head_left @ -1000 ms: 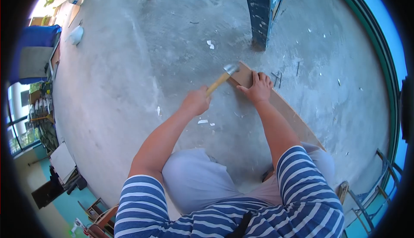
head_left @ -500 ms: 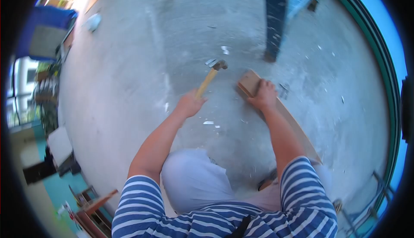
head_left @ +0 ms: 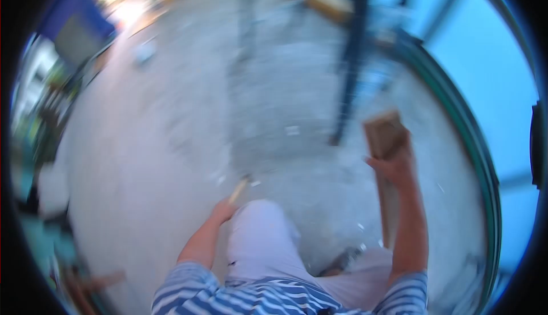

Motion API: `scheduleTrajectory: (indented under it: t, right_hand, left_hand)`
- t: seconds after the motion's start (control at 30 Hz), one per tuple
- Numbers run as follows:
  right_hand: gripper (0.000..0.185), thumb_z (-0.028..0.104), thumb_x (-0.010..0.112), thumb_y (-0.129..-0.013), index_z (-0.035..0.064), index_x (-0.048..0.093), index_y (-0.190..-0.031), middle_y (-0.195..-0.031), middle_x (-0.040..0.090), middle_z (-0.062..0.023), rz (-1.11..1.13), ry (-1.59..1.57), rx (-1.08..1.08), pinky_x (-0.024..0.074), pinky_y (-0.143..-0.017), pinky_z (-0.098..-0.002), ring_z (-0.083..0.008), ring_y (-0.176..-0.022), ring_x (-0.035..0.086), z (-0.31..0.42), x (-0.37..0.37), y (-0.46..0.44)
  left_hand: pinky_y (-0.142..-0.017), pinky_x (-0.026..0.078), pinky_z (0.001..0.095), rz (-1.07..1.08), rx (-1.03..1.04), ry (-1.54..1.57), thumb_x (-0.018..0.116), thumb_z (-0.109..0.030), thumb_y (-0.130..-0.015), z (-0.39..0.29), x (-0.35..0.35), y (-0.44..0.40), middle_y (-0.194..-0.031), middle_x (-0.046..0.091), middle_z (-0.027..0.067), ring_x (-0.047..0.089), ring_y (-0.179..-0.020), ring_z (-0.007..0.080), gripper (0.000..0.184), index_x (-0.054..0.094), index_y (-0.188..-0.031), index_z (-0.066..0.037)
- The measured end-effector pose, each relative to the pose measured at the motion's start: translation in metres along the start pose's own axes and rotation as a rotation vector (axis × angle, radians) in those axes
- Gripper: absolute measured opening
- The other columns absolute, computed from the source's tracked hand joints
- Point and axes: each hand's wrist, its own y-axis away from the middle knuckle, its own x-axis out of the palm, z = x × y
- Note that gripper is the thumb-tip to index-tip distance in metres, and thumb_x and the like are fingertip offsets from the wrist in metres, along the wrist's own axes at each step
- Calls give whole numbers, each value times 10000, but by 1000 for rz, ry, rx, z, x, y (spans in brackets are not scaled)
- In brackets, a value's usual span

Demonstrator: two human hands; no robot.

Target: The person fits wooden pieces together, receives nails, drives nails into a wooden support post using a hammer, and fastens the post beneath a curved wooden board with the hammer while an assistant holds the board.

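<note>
On the left, my left hand (head_left: 223,210) is closed round the yellow handle of a hammer (head_left: 239,190), low beside my knee. My right hand (head_left: 398,167) grips a long wooden board (head_left: 383,133) near its upper end, at the right. The board's end is raised toward the top of the view, and its length runs down beside my forearm. A wide gap separates the hammer and the board. Motion blur hides the fine detail of the hammer head and the board's end.
A dark metal post (head_left: 349,81) stands ahead, left of the board. White scraps (head_left: 292,130) lie on the concrete floor (head_left: 188,126). A green-edged frame (head_left: 456,115) curves along the right. Blue cloth (head_left: 77,15) and a pale bag-like object (head_left: 144,53) are at the upper left.
My right hand has lifted the board's end and moved it to the right. My left hand has lowered the hammer toward my knee. The view has tilted up, showing more of the far side.
</note>
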Motion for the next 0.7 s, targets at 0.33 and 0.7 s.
scheduleTrajectory:
  t: [0.33, 0.7]
  right_hand:
    - [1119, 460, 922, -619, -49, 278, -1380, -1268, 503, -243, -980, 209, 198, 481, -998, -447, -377, -1160, 562, 73, -266, 67]
    - [906, 371, 866, -752, -90, 394, -1373, -1268, 591, -251, -1157, -16, 59, 468, -1027, -429, -361, -1149, 600, 34, -285, -2]
  left_hand:
    - [-812, 517, 496, -207, 328, 128, 748, -326, -835, -132, -71, -43, -953, 690, 248, 675, -936, 405, 441, 632, -1079, 22]
    - [-897, 501, 516, -346, 770, 33, 661, -454, -885, -284, -112, 62, -1112, 681, 247, 622, -1074, 457, 560, 584, -1262, -48]
